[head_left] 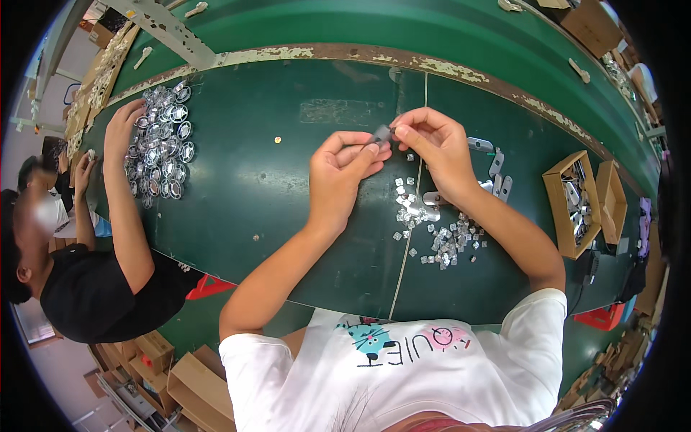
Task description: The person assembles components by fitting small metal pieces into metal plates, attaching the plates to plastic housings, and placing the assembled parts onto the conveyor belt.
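Over the dark green table, my left hand (345, 162) pinches a small grey, elongated metal plate (380, 135) between thumb and fingers. My right hand (437, 147) meets the plate's far end, its thumb and forefinger closed on something small and dark that I cannot make out. Below the right hand lies a loose pile of small shiny square pieces (448, 243), with more scattered toward the left. Several oblong silver plates (497, 164) with holes rest beside my right forearm, some partly hidden by it.
A cardboard box (566, 234) of metal parts stands on the right, beside another open box (610, 209). On the left, a co-worker's hand (121, 133) touches a heap of shiny round pieces (160, 140). A raised, chipped edge (353, 52) runs along the table's far side.
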